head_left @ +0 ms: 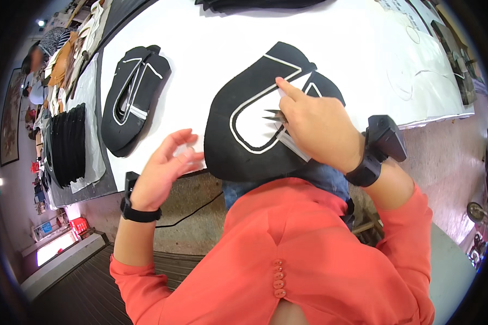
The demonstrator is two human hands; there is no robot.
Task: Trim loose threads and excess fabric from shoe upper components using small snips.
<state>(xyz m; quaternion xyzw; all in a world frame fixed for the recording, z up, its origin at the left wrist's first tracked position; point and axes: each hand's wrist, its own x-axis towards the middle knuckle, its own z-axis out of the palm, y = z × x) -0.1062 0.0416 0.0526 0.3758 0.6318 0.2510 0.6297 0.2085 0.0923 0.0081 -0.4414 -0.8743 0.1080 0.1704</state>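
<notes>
A flat black shoe-upper piece [222, 116], curved like a horseshoe, lies at the near edge of the white table. A white line runs along its inner edge, and a pale strip [294, 146] crosses it near its right arm. Over that side is my right hand [317, 122], its index fingertip touching the black piece by the white line. Dark pointed snips [274, 115] stick out from under its curled fingers; their handles are hidden. My left hand [171, 160], slightly blurred, hovers by the piece's left edge with fingers apart and nothing in them.
Farther left on the white table [190, 59] lies a stack of similar black uppers [122, 130]. A row of black pieces [68, 145] stands at the far left. More black material [255, 4] sits at the back. Clear plastic sheeting [412, 65] covers the right side.
</notes>
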